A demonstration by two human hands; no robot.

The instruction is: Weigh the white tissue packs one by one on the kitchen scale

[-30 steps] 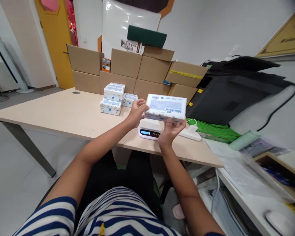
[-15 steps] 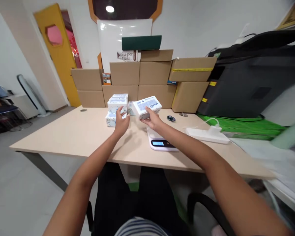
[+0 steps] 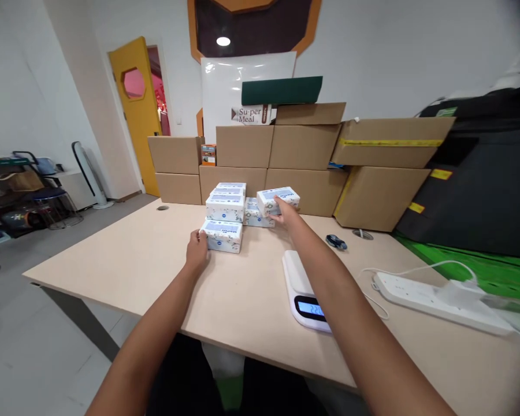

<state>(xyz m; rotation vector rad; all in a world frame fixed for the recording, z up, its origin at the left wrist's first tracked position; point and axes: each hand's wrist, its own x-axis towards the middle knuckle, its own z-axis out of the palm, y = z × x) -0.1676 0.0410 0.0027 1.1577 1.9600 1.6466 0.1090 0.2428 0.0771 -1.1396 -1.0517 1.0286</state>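
My right hand (image 3: 285, 212) holds a white patterned tissue box (image 3: 278, 200) at the back of the table, set on top of another white box (image 3: 253, 213). Beside it stands a stack of white boxes (image 3: 225, 202). My left hand (image 3: 197, 252) rests with curled fingers against the left end of the lowest box (image 3: 222, 235) of that stack. A white kitchen scale (image 3: 305, 292) with a lit blue display lies near the front edge, under my right forearm, with nothing on it.
Brown cardboard boxes (image 3: 303, 147) line the back of the beige table (image 3: 134, 254). A white power strip (image 3: 433, 294) with a cable lies at right, a small dark object (image 3: 335, 241) behind the scale. A black bag (image 3: 481, 185) sits far right. A yellow door (image 3: 141, 110) is at left.
My right hand carried the tissue box from above the scale back and left onto the pile of boxes. My left hand let go of it and dropped to the lowest box.
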